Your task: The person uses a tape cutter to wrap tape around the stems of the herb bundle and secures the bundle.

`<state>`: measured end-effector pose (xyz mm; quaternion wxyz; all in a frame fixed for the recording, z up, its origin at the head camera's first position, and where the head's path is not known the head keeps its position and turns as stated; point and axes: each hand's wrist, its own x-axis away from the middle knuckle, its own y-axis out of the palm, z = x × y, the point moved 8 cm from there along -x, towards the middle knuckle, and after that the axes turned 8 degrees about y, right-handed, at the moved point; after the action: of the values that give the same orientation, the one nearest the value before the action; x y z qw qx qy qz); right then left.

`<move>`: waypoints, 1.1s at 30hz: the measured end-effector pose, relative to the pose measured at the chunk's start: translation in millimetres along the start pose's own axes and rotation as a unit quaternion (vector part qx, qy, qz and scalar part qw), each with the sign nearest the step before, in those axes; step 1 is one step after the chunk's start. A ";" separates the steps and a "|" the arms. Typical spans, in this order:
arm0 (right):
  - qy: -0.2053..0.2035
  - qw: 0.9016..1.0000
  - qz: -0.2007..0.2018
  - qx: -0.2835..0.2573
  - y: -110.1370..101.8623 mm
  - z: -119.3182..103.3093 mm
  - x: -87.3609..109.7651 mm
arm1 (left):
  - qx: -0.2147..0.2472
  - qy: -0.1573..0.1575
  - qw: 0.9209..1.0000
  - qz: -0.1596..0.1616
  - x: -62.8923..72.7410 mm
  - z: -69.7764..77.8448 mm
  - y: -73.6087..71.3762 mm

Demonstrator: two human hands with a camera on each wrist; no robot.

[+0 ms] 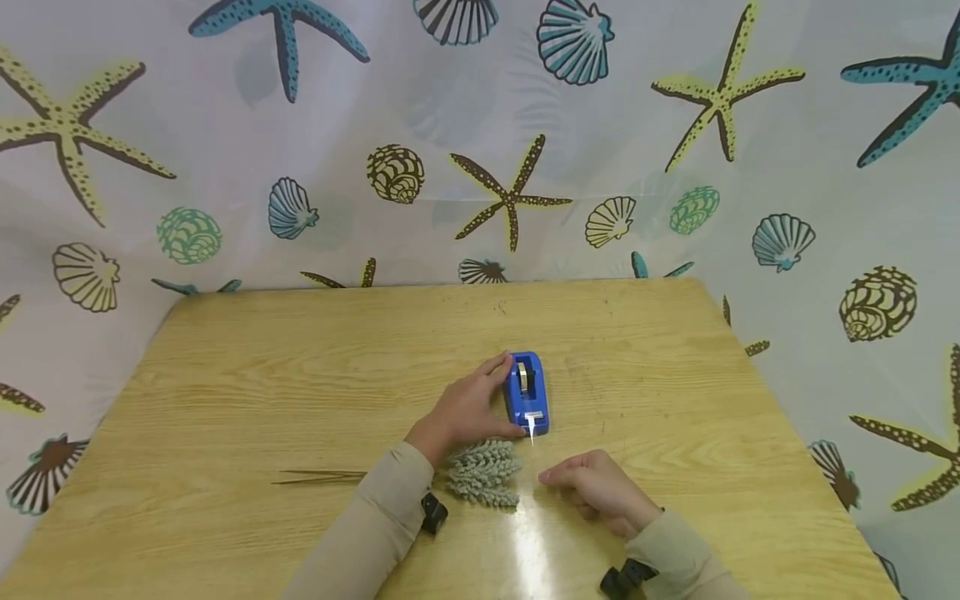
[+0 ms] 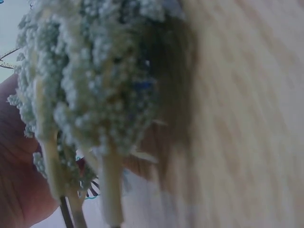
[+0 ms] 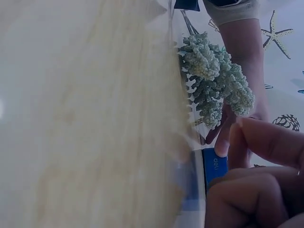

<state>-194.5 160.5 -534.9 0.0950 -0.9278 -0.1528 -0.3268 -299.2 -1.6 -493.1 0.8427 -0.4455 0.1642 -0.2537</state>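
Note:
My left hand (image 1: 467, 410) grips a blue tape dispenser (image 1: 542, 402) lengthwise, thumb at its near end and fingers at the far end. A small roll of tape sits in the dispenser. From its near end a thin, shiny strip of clear tape (image 1: 532, 427) stretches toward my right hand (image 1: 603, 490). That hand has thumb and forefinger pinched together on the tape's end, its other fingers curled in. Grey-green artificial flower sprigs (image 1: 483, 473) lie just below my left hand, their thin brown stems (image 1: 322, 477) passing under the left forearm and out to the left.
Everything stands on a light wooden table (image 1: 300, 367). Behind it and along its sides hangs a white cloth (image 1: 337, 142) printed with starfish and shells. Dark camera mounts (image 1: 433, 512) are strapped at both wrists, over beige sleeves (image 1: 367, 521).

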 end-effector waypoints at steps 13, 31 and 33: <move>-0.028 0.994 0.057 0.093 -2.5 -10.7 -3.8 | 0.018 -0.018 1.000 0.016 12.5 2.1 -6.5; -0.030 0.995 0.031 0.094 2.1 -12.2 -3.7 | -0.045 0.019 0.999 0.003 63.7 -18.7 -19.8; -0.030 0.995 0.028 0.095 2.7 -12.7 -3.1 | -0.048 0.024 0.999 0.003 65.4 -18.3 -20.5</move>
<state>-203.3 153.7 -527.4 0.1866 -0.9281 -0.1598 -0.2797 -260.8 -61.1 -489.4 0.8171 -0.4786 0.1974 -0.2538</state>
